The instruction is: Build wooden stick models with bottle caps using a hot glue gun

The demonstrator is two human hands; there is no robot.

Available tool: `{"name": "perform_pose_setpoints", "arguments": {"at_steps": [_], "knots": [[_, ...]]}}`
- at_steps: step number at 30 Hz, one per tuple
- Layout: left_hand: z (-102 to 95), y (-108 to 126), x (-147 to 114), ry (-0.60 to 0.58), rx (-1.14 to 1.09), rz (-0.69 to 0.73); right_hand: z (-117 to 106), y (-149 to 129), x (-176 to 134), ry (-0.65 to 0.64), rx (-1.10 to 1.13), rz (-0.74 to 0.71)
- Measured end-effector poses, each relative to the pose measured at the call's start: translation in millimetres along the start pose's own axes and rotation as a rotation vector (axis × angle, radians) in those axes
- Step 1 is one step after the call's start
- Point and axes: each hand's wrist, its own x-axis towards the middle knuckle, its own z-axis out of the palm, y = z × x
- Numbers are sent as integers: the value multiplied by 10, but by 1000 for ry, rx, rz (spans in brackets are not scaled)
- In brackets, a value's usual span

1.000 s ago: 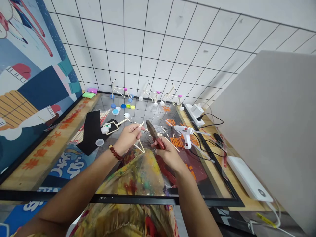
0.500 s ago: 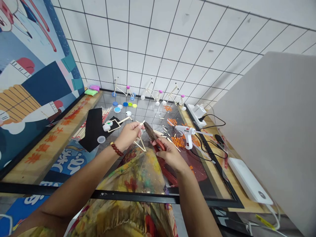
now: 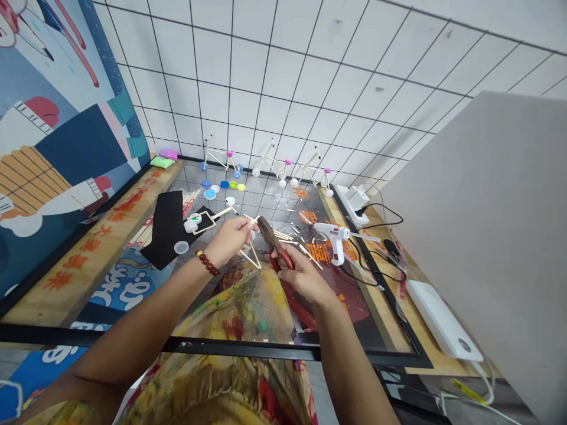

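My left hand (image 3: 234, 235) pinches a small frame of pale wooden sticks (image 3: 253, 258) above the glass tabletop. Closed around the red handles of a pair of pliers (image 3: 268, 234) is my right hand (image 3: 301, 273). The pliers' dark jaws lie close by the stick end at my left fingertips; whether they touch it I cannot tell. Left of my left hand lies another stick frame (image 3: 204, 224) with white bottle caps at one end. Loose sticks (image 3: 283, 236) and cut bits are scattered just beyond the pliers.
A white glue gun (image 3: 334, 236) with its cord lies at the right. Three stick models (image 3: 271, 162) stand along the wall, coloured bottle caps (image 3: 225, 185) before them. Black sheets (image 3: 166, 227) and bundled sticks lie at the left. A power strip (image 3: 351, 206) and white box (image 3: 444, 319) are at right.
The pliers have shifted slightly, and their handles look a little further apart. My left hand keeps its pinch on the stick frame. The whole view has moved slightly.
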Motion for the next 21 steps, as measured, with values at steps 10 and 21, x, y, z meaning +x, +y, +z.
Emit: {"name": "perform_pose_setpoints", "arguments": {"at_steps": [10, 21], "knots": [[-136, 15, 29, 22, 352, 131, 31, -45, -25, -48, 43, 20], [-136, 34, -43, 16, 579, 261, 59, -145, -79, -144, 240, 68]]}}
